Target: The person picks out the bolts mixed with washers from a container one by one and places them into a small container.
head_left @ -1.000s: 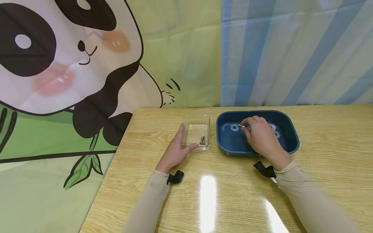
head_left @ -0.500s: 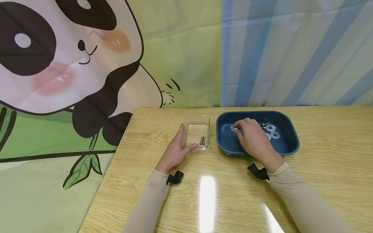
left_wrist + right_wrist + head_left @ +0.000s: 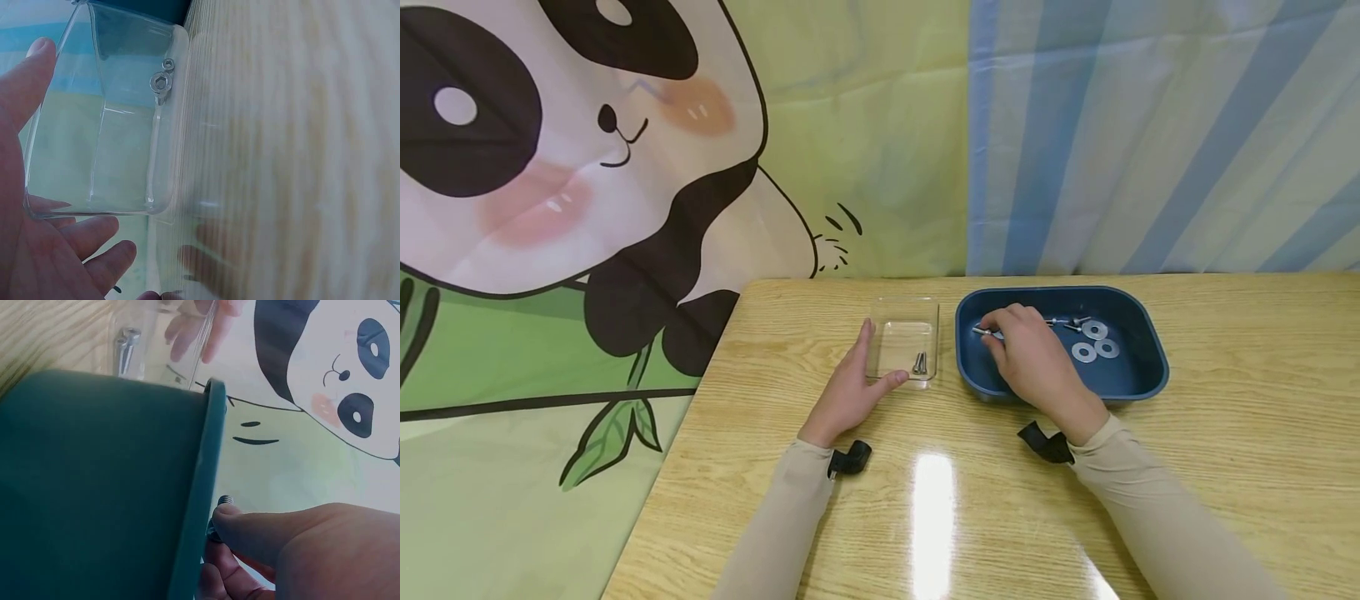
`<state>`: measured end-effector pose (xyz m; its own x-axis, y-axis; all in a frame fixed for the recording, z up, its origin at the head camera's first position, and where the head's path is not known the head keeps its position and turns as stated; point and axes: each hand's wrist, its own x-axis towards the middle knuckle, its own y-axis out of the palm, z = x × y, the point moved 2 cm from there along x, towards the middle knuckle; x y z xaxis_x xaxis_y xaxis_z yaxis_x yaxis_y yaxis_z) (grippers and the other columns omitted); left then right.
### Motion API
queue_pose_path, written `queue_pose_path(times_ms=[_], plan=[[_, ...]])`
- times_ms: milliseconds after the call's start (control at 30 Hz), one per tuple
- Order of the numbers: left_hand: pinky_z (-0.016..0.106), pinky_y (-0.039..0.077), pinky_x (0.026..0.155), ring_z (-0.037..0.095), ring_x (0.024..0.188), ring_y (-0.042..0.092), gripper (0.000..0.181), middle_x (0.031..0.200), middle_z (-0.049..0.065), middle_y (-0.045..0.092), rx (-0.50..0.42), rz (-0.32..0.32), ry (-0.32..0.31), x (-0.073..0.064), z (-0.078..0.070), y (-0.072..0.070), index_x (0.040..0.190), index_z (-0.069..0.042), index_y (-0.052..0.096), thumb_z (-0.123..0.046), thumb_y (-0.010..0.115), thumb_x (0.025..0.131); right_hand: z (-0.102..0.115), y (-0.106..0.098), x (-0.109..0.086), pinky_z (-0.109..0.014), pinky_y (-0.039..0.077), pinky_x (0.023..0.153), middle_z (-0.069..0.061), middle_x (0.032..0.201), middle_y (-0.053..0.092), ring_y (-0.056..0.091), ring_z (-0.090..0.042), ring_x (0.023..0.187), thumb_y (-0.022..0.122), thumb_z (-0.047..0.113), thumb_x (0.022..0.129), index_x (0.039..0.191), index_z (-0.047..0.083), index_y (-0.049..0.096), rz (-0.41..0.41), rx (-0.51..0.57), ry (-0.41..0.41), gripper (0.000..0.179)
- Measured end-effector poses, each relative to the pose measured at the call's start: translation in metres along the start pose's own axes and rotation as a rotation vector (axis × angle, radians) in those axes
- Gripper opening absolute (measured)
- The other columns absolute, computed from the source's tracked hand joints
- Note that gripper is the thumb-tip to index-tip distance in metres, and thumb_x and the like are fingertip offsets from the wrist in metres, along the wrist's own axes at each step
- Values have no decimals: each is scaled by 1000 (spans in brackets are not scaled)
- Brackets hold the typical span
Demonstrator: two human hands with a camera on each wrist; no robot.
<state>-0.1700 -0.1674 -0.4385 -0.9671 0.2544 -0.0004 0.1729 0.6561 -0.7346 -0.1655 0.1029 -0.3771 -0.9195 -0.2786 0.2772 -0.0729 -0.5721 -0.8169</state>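
In the head view, my right hand is over the dark blue tub and pinches a silver screw between thumb and fingers. The right wrist view shows the threaded end of that screw poking out past the thumb. My left hand rests against a small clear plastic box, thumb along its near edge and straight fingers along its left side. Socket-head screws lie in the box's near right corner; their hexagonal recesses show in the left wrist view.
Inside the tub, several flat washers and some loose screws lie right of my hand. Both containers stand side by side on a wooden table. Behind it hangs a printed cloth.
The right hand has moved left inside the tub, carrying the screw. Washers and screws it covered now show, while the left washer is mostly hidden. The left hand has stayed at the box.
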Motion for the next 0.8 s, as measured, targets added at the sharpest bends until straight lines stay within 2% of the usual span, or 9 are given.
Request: queue_pose_path(times_ms=[133,400,733,800], plan=[[53,22,119,30,150,21,106,167,-2,10,1,-1,-7,0,2,0,163,-23,-1,-73,55,89,5,3,2,-46,50,82,-16,105,64,56,-34,100,65,7,98,111,-1,69,-4,10,-18,15],[53,22,119,30,150,21,103,167,-2,11,3,-6,-4,1,2,0,164,-19,1,-63,61,92,14,10,5,-45,50,81,-15,105,65,56,-33,98,66,8,98,110,0,69,-8,4,-45,15],[53,23,119,30,150,21,106,167,-1,13,-9,0,-6,1,3,1,164,-19,1,-69,58,90,24,19,6,-45,50,83,-14,105,64,56,-32,100,65,7,98,109,1,69,8,-1,-55,13],[53,23,119,30,150,21,105,167,-1,13,-11,2,-4,1,3,2,163,-22,-1,-68,58,91,26,20,7,-45,50,84,-14,105,64,56,-32,100,66,7,98,110,1,69,10,-3,-54,14]])
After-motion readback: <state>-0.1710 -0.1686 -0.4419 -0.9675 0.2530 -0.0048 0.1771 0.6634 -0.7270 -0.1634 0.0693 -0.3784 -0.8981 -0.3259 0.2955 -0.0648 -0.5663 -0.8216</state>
